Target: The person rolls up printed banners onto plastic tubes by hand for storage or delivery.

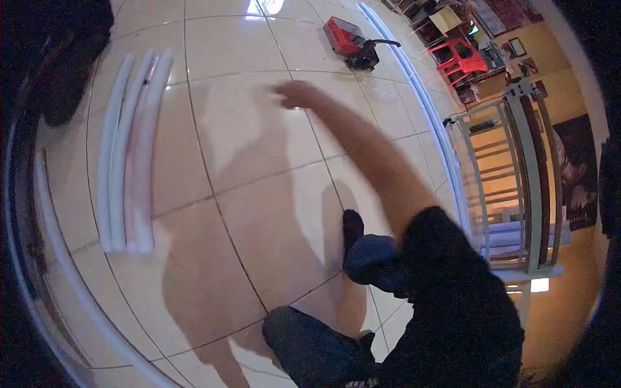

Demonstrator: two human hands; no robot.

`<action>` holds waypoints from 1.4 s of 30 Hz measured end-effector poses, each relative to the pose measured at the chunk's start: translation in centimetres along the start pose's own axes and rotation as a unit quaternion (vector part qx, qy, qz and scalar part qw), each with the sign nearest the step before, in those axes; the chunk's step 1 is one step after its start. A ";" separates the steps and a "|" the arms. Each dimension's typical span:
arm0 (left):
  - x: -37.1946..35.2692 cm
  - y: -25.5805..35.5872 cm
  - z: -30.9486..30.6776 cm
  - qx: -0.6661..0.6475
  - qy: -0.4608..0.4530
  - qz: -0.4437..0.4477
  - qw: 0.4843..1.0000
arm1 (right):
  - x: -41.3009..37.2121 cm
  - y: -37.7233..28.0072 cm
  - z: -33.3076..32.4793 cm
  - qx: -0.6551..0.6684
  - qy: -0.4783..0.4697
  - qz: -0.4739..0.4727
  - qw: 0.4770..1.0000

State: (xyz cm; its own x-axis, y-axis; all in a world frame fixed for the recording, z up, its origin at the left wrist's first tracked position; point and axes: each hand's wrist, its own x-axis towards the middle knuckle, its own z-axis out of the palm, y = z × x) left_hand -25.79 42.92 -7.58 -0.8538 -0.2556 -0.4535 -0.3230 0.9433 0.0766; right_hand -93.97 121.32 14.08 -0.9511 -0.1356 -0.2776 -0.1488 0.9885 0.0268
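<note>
My right hand (296, 95) is stretched out over the tiled floor (259, 220), fingers a little apart and slightly blurred, with nothing visible in them. A bare forearm leads back to a black short sleeve at the lower right. Left of the hand, a row of several white tubes (132, 155) lies side by side on the floor. Up and to the right of it stand a red box (344, 35) and, against that, a black tool with a curved handle (365, 57). My left hand is out of the picture.
Long white strips (420, 97) run along the floor on the right, beside a metal-framed rack (530, 181). A red plastic chair (458, 59) stands at the back. Another long white tube (84, 284) curves along the left edge. My bent knees (304, 339) are at the bottom.
</note>
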 end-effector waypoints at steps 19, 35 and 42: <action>43.6 116.0 -25.9 -0.073 -0.221 0.363 0.902 | -29.2 42.3 0.6 0.108 -0.096 0.319 0.937; 39.7 134.7 -26.3 -0.162 -0.180 0.121 0.963 | -5.6 65.9 -3.1 0.267 -0.122 0.024 0.956; 21.9 89.0 -44.9 -0.164 0.040 -0.006 0.986 | -15.9 54.8 -11.3 -0.014 -0.341 0.141 0.929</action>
State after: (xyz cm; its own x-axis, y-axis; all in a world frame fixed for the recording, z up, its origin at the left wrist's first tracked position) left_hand -91.55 111.81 29.17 -0.8746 -0.2943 -0.3853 -0.4363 0.8242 0.3611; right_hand -90.09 176.88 30.81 -0.5613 0.2124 -0.7999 0.0654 0.9749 0.2129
